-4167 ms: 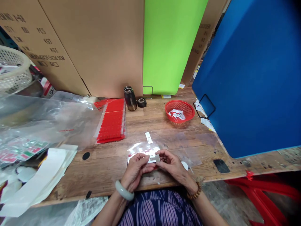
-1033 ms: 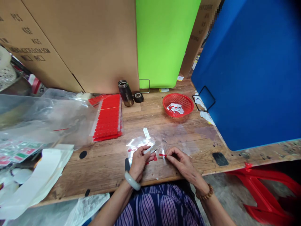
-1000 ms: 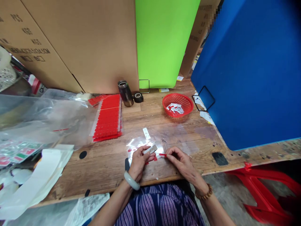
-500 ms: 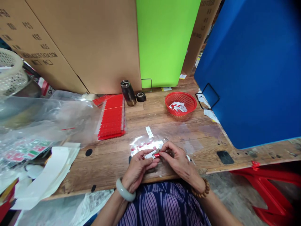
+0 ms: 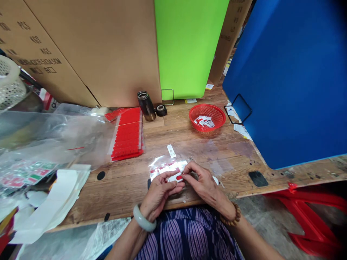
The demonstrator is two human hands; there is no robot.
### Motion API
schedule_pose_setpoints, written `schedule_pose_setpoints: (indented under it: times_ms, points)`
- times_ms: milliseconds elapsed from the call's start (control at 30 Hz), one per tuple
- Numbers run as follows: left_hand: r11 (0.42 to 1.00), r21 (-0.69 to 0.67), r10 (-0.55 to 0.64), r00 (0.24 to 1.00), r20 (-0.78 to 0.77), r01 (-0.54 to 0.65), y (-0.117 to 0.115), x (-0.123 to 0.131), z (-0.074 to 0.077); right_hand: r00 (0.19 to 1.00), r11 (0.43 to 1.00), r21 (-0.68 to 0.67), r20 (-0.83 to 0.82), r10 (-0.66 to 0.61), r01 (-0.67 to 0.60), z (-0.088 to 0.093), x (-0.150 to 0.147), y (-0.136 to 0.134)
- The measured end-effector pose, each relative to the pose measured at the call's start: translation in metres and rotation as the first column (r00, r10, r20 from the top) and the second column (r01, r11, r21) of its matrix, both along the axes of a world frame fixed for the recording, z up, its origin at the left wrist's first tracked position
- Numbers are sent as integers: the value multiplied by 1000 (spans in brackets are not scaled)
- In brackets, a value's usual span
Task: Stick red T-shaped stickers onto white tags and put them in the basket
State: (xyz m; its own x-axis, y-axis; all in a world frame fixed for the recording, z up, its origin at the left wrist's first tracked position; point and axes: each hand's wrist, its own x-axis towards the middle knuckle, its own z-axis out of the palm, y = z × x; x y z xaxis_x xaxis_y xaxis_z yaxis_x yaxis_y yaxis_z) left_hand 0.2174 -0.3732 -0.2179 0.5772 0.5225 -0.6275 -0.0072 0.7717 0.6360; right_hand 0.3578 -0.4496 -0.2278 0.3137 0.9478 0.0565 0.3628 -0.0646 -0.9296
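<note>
My left hand [image 5: 158, 193] and my right hand [image 5: 202, 182] meet near the front edge of the wooden table [image 5: 173, 144]. Together they pinch a small white piece with a red strip on it [image 5: 175, 177]; the left fingers hold its left end, the right fingertips press on the red part. Just beyond the hands lies a small clear bag of red and white pieces [image 5: 165, 168]. A single white label [image 5: 171, 151] lies a little farther out.
A red basket [image 5: 207, 118] with several white and red pieces stands back right. A stack of red sheets [image 5: 127, 135], a metal flask [image 5: 146, 105] and a tape roll [image 5: 162, 110] sit behind. Plastic bags [image 5: 46, 133] and white paper strips [image 5: 51, 198] fill the left; blue board [image 5: 287, 79] on the right.
A second ago my hands were apart, the left holding the white piece and the right a small red strip. They have come together and the red strip now sits on the white piece.
</note>
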Motion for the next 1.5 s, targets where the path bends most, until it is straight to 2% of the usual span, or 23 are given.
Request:
schedule_pose_setpoints:
  times_ms: [533,833,1133,1333,1500]
  points:
    - [1000,4,-2,1000,-12,2,2,1,0,1000,1000,-8,-7,-9,9,0,0,3]
    - [1000,9,-6,1000,-5,7,1,0,-1,1000,1000,21,19,-23,23,-8,-1,2]
    - [996,87,11,999,-46,-6,0,3,-8,999,999,25,-16,-31,31,-13,-4,2]
    - [989,146,37,997,-69,-27,0,2,-13,995,997,-12,-60,-79,79,-18,-6,3]
    - [981,190,58,994,-92,-40,0,3,-14,985,988,-69,-92,-143,137,-14,-12,2]
